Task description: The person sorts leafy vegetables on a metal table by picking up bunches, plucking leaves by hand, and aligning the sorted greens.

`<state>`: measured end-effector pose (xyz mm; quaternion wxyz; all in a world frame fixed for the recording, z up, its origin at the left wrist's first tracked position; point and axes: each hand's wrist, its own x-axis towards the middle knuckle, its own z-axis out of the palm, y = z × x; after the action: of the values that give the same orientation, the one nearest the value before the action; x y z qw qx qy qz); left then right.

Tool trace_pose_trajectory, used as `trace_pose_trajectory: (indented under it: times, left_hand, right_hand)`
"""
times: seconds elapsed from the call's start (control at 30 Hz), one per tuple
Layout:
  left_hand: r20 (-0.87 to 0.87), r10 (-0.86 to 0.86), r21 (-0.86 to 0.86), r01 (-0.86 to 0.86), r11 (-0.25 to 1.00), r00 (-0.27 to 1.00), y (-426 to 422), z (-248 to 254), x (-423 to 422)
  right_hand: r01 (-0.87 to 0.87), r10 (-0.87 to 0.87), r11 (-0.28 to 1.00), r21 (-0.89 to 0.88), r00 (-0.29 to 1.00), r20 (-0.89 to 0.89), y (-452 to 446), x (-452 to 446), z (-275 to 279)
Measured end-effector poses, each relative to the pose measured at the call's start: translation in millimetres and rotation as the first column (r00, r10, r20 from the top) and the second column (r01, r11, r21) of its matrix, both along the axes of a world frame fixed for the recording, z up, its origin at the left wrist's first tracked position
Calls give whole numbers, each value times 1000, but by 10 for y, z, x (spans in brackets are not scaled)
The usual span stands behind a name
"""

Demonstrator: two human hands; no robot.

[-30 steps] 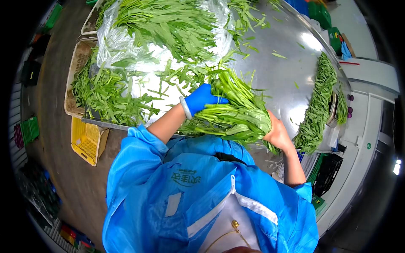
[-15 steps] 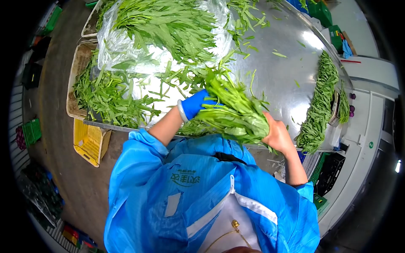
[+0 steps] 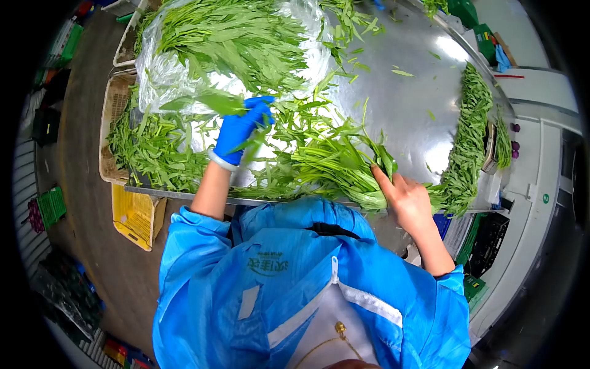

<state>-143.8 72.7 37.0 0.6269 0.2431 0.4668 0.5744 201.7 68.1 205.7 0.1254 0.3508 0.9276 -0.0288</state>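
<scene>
My right hand (image 3: 407, 200) grips the leafy end of a bunch of water spinach (image 3: 338, 166), which rests on the near edge of the metal table (image 3: 409, 92). The pale cut stems of the bunch point left. My left hand (image 3: 241, 130), in a blue glove, is raised over the table left of the bunch. A few loose water spinach leaves (image 3: 222, 102) stick out from its fingers, somewhat blurred. Below it, more loose leaves and stems (image 3: 161, 150) lie in a heap on the left side of the table.
A large pile of water spinach (image 3: 246, 40) lies on clear plastic sheeting (image 3: 161, 80) at the back. A row of bunches (image 3: 468, 135) lines the right edge. A dirty white crate (image 3: 115, 126) adjoins the table's left side, with a yellow crate (image 3: 136, 215) below on the floor.
My left hand has left the bunch and moved left and away from me, with loose leaves in its fingers. The bunch is lowered onto the table edge, still in my right hand.
</scene>
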Motion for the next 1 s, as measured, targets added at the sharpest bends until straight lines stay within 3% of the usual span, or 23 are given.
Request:
trace_pose_trajectory:
  times: [0.03, 0.1, 0.23, 0.27, 0.37, 0.4, 0.43, 0.47, 0.5, 0.53, 0.57, 0.6, 0.63, 0.7, 0.73, 0.77, 0.8, 0.83, 0.87, 0.9, 0.97, 1.0]
  left_hand:
    - [-214, -147, 60, 164, 985, 966, -5, 292, 53]
    - [-526, -149, 354, 375, 856, 837, 31, 466, 274]
    - [-781, -273, 295, 717, 632, 561, 75, 540, 751]
    - [-767, -266, 359, 734, 576, 584, 108, 480, 805]
    - [-707, -618, -130, 795, 593, 345, 111, 347, 800]
    - [-827, -324, 135, 721, 679, 459, 54, 277, 747]
    - [-906, -384, -163, 692, 703, 177, -6, 228, 603]
    - [-832, -454, -178, 619, 765, 320, -39, 31, 432]
    - [-912, -321, -166, 488, 857, 254, -91, -311, 235]
    - [-874, -200, -106, 228, 968, 442, -75, -430, 97]
    - [-792, -355, -340, 123, 932, 497, -8, -545, -115]
    - [-659, -144, -147, 61, 987, 738, 6, -559, -125]
    - [-433, 65, 24, -61, 998, 899, -4, -564, -135]
    - [-308, -145, -162, 99, 982, 940, -3, -565, -18]
    - [-72, -232, -132, 222, 966, 970, -31, -587, 152]
    - [163, -315, -72, 330, 941, 935, -81, -573, 383]
    - [186, -402, -103, 424, 900, 897, -119, -239, 566]
    - [211, -538, 69, 537, 841, 816, -198, -278, 703]
    - [585, -509, 152, 531, 834, 631, -293, -910, 902]
    - [855, -383, 184, 485, 855, 349, -300, -415, 837]
    - [453, -353, -1, 396, 918, 818, -161, -517, 682]
    - [160, -297, -123, 318, 940, 941, -90, -483, 548]
  right_hand:
    - [-41, 40, 998, 44, 999, 22, 9, -22, -14]
    - [-122, 115, 985, 121, 991, 67, 23, -66, -38]
    - [-269, 246, 942, 198, 960, 136, 63, -175, -56]
    - [-294, 267, 933, 208, 953, 146, 66, -190, -55]
    - [-274, 253, 945, 179, 958, 131, 84, -118, -30]
    - [-245, 225, 955, 170, 966, 128, 88, -66, -16]
    - [-216, 197, 964, 158, 972, 125, 72, 5, 3]
    - [-187, 170, 972, 145, 978, 120, 55, 66, 18]
    - [-179, 163, 973, 145, 980, 112, 49, 112, 31]
    - [-169, 155, 975, 146, 983, 102, 42, 151, 46]
    - [-161, 149, 977, 142, 984, 94, 32, 170, 63]
    - [-163, 150, 975, 151, 984, 97, 30, 153, 89]
    - [-166, 154, 975, 149, 984, 91, 29, 136, 100]
    - [-182, 171, 972, 149, 982, 81, 41, 92, 115]
    - [-186, 180, 972, 140, 982, 56, 47, 55, 112]
    - [-193, 190, 972, 133, 981, 32, 65, 6, 101]
    - [-201, 201, 971, 126, 979, 7, 95, -33, 87]
    - [-150, 152, 987, 55, 988, -39, 131, -42, 65]
    - [-98, 96, 995, -21, 992, -79, 174, -24, 31]
    - [-46, 34, 994, -99, 993, -112, 211, 20, -7]
    - [207, -274, 927, -314, 943, -187, 251, 163, -41]
    - [340, -435, 848, -406, 885, -168, 242, 191, 12]
